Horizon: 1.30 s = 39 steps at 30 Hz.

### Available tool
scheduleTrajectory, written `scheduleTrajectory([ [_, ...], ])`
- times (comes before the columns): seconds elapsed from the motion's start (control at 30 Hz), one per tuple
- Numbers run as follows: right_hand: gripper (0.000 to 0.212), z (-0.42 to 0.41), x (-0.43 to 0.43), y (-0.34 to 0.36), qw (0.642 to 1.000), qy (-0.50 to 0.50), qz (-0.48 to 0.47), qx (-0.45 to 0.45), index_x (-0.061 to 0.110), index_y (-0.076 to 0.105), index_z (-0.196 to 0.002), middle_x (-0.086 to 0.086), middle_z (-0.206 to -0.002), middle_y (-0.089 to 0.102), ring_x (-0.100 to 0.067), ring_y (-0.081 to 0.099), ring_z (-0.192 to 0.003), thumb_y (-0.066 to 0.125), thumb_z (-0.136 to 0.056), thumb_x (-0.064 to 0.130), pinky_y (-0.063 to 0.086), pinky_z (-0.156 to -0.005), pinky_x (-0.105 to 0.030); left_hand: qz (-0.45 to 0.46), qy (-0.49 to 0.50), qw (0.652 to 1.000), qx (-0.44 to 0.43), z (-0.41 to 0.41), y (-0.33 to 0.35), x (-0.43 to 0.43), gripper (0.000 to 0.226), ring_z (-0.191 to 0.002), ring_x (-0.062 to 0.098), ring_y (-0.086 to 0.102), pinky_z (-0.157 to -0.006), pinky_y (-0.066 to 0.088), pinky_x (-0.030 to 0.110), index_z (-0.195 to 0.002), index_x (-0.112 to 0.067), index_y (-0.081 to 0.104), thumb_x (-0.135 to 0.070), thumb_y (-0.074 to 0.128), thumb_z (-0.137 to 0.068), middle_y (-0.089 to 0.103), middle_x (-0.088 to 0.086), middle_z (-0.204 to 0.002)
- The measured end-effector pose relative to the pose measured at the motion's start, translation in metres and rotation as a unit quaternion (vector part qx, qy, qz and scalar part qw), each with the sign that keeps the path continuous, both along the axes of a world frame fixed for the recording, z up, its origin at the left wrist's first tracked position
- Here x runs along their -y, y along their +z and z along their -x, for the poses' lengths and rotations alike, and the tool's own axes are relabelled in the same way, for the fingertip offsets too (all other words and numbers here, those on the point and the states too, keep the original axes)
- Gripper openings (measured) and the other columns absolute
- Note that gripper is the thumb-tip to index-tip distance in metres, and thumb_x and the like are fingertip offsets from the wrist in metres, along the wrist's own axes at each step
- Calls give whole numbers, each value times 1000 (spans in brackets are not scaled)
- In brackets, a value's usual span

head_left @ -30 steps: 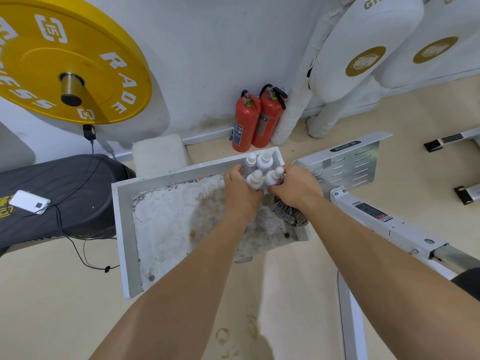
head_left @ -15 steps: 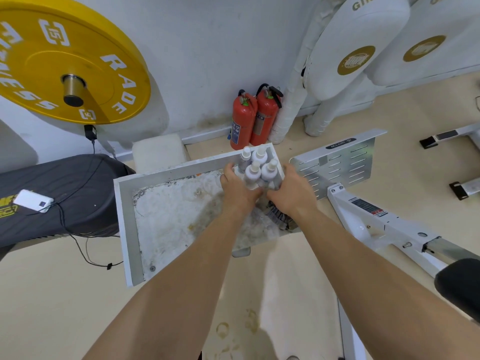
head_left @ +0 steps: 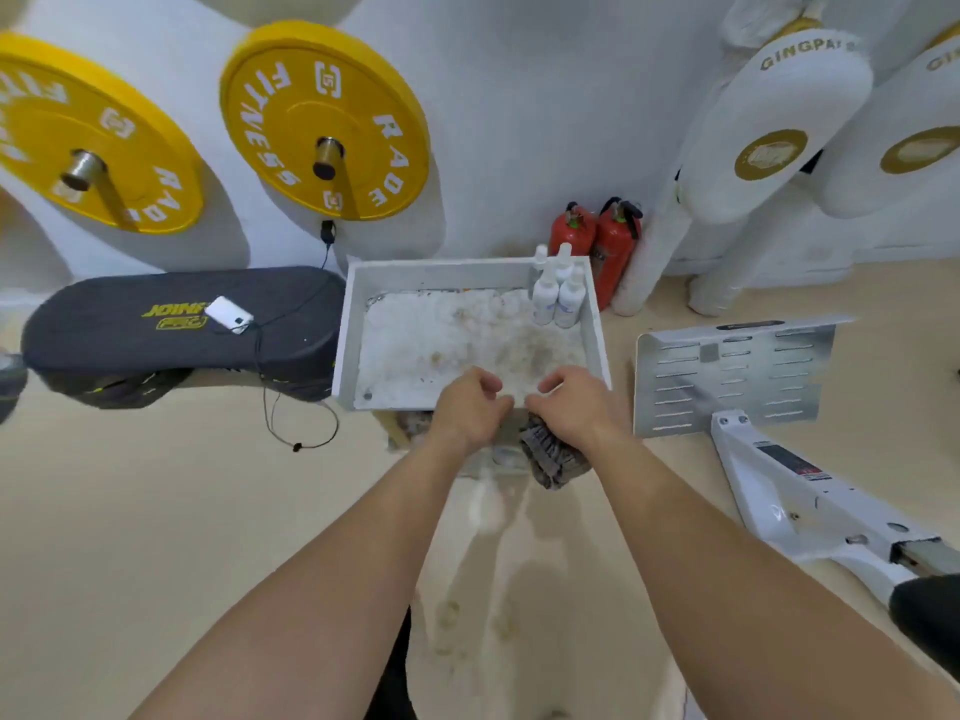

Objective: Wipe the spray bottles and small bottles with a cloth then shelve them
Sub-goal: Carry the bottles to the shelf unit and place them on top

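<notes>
Several small white spray bottles (head_left: 556, 296) stand upright, packed together in the far right corner of a white metal shelf tray (head_left: 344, 335) with a stained, flaking floor. My left hand (head_left: 470, 407) hovers over the tray's near edge, fingers curled and holding nothing. Beside it, my right hand (head_left: 571, 405) grips a grey ribbed cloth (head_left: 551, 457), which hangs below the palm. Both hands are well short of the bottles.
Two red fire extinguishers (head_left: 597, 246) stand against the wall behind the tray. A black padded bench (head_left: 182, 330) with a white power bank (head_left: 228, 314) lies left. Yellow weight plates (head_left: 324, 122) hang on the wall. A white slotted machine plate (head_left: 732, 374) sits right.
Both hands let go of the bottles and drew back to the tray's near edge. The bottles stay standing in the corner. The camera pulled back and upward.
</notes>
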State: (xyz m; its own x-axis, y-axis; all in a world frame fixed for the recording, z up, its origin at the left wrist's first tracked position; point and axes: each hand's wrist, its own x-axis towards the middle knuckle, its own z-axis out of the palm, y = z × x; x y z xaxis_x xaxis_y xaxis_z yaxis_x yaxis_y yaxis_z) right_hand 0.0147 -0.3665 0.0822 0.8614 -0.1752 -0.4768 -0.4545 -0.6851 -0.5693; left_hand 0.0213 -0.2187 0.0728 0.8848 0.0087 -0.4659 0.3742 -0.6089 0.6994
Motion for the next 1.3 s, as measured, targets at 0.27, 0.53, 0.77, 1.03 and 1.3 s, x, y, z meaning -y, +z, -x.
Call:
scheduleTrajectory([
  [0.27, 27, 138, -97, -33, 979, 186, -39, -80, 22, 62, -104, 1, -111, 66, -20, 61, -101, 69, -85, 39, 50, -85, -34, 15, 198, 978, -64, 187, -27, -81, 9, -90, 22, 60, -77, 45, 30, -96, -18, 58, -19, 65, -91, 63, -1, -93],
  [0.53, 35, 266, -205, -140, 931, 308, 3, -194, 22, 62, -120, -3, -124, 62, -23, 60, -110, 66, -86, 32, 51, -93, -36, 23, 304, 927, -219, 367, -140, -181, 17, -97, 30, 66, -81, 49, 33, -101, -12, 62, -24, 63, -89, 68, 12, -97],
  [0.77, 43, 331, -313, -284, 905, 364, 49, -213, 24, 55, -130, -2, -123, 63, -24, 59, -113, 61, -88, 30, 52, -93, -39, 27, 346, 905, -246, 456, -280, -267, 32, -102, 19, 56, -85, 42, 25, -124, -14, 59, -24, 63, -94, 63, 3, -121],
  [1.03, 53, 364, -404, -509, 878, 445, 121, -131, 28, 38, -147, -3, -139, 43, -28, 62, -100, 50, -96, 22, 50, -78, -36, -219, 143, 952, -157, 501, -489, -354, 61, -124, 30, 44, -86, 48, 36, -143, -23, 40, -6, 59, -87, 42, 6, -142],
  [1.3, 31, 359, -437, -629, 791, 584, 180, 14, 23, 47, -129, 4, -126, 48, -24, 58, -76, 54, -100, 30, 39, -52, -29, -346, -134, 928, 11, 486, -626, -401, 40, -110, 33, 57, -109, 39, 52, -116, -21, 67, -5, 73, -80, 58, 9, -124],
])
